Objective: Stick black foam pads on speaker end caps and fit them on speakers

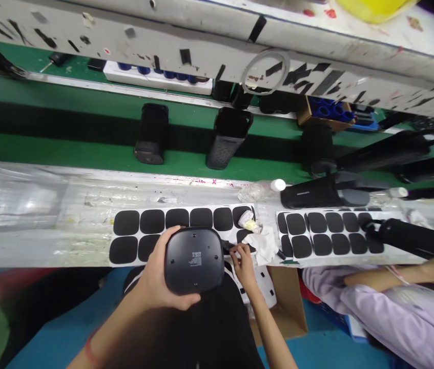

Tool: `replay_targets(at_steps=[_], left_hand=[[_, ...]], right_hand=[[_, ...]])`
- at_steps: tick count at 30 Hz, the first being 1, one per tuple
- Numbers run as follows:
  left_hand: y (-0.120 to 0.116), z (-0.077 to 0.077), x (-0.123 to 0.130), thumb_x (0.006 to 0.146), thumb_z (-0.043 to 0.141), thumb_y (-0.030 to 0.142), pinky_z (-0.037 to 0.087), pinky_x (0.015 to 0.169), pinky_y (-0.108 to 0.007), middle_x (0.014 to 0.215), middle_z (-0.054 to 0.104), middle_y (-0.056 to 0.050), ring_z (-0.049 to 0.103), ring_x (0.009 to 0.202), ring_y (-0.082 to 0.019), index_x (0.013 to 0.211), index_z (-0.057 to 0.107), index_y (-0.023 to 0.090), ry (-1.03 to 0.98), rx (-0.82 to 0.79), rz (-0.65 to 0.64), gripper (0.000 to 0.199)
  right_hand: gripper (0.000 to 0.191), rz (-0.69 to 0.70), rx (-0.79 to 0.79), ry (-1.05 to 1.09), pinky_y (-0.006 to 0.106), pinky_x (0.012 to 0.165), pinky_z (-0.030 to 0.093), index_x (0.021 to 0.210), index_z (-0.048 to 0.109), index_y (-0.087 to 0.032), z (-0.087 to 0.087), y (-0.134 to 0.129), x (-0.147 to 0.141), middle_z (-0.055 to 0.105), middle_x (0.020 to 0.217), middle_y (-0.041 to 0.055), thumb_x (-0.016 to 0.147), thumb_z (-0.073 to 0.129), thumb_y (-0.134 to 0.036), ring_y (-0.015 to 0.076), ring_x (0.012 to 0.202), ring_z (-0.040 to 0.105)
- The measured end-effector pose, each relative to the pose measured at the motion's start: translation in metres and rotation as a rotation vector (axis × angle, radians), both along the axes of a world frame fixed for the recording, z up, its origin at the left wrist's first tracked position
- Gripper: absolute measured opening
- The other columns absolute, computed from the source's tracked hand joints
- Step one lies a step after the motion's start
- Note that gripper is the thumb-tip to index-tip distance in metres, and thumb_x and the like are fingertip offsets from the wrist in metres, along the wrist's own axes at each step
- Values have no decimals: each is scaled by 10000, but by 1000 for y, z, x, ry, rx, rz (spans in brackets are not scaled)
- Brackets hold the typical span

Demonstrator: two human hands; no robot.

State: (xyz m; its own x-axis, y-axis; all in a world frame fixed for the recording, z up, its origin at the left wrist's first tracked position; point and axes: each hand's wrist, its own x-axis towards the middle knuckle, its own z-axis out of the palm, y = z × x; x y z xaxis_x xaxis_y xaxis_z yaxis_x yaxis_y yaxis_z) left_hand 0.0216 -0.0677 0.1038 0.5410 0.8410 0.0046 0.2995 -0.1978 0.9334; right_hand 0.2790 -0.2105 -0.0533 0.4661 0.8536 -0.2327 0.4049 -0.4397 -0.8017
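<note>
My left hand [159, 271] is wrapped round a black rounded-square device [194, 261], its flat end facing me with printed text and several small screws. Close to the device's right edge, my right hand [243, 264] has its fingers pinched on a small dark thing that I cannot make out. Beneath both hands lies a white sheet of black rounded-square pads [140, 223], partly hidden by the device. A crumpled white tissue [266, 245] rests beside my right hand, with a yellowish wad [248, 221] just behind it.
Two black housings [151, 133] stand on the green conveyor belt [97, 148]. A clear bottle [257, 190] lies behind the sheet. To the right are another pad sheet [320, 230] and a co-worker's arm [412, 274] near a black cylinder [412, 238]. An open carton [288, 302] sits below.
</note>
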Motion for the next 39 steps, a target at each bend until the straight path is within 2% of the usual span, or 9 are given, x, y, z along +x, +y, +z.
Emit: replay_targets(at_steps=[6,11,14,16,18,22,25,32,39], left_hand=[[-1,6,1,567,861,505,482,1021,-680,1428,458,-181,558,1264,-455,1516,232,303,10,14,-8,1156],[-2,7,3,553,871,554,473,1047,-655,1427,455,-192,553,1273,-442,1513,216,280,-3,52,-46,1194],[-4,7,6,528,881,593,468,1060,-637,1421,462,-200,545,1282,-443,1513,224,258,-11,99,-65,1230],[-6,8,7,535,886,594,469,1060,-632,1426,456,-205,537,1294,-444,1517,210,257,8,106,-87,1239],[-7,8,7,544,885,601,467,1060,-631,1428,456,-208,529,1302,-445,1523,200,252,14,113,-97,1244],[-9,4,6,519,897,624,463,1069,-624,1433,466,-205,531,1301,-441,1539,199,252,-33,159,-109,1290],[-10,2,7,472,902,658,465,1069,-631,1446,458,-203,535,1296,-444,1546,196,264,-46,159,-100,1344],[-13,10,14,496,896,670,455,1079,-653,1424,452,-205,506,1322,-441,1554,143,271,-59,166,-80,1358],[-7,11,6,394,889,721,332,1176,-687,1570,267,-204,346,1450,-473,1550,51,350,-130,-101,-225,1476]], right_hand=[[349,-264,106,228,316,706,565,843,639,-151,40,-39,26,653,887,24,838,745,-483,160,828,645],[475,-561,254,409,279,542,533,786,516,-227,121,-35,58,582,646,-47,744,704,-661,143,584,615],[427,-578,250,515,180,356,349,784,487,-237,179,-8,39,445,501,-99,792,701,-607,79,353,402],[339,-553,189,491,144,309,228,937,548,-251,210,18,9,460,509,-105,827,752,-499,53,323,318],[334,-389,181,393,152,330,300,912,524,-249,229,45,-25,448,445,-102,846,743,-492,77,347,375],[166,-59,186,75,149,433,427,943,533,-250,239,78,-74,598,598,-61,942,643,-375,85,469,549],[130,28,222,-188,130,487,467,954,548,-244,236,80,-85,666,705,-51,944,643,-332,69,516,615],[247,-103,246,-382,128,454,456,900,567,-222,229,77,-90,669,656,-49,908,692,-435,74,471,628],[227,-174,242,-283,130,388,401,883,592,-209,224,77,-92,635,636,-50,867,741,-380,62,421,570]])
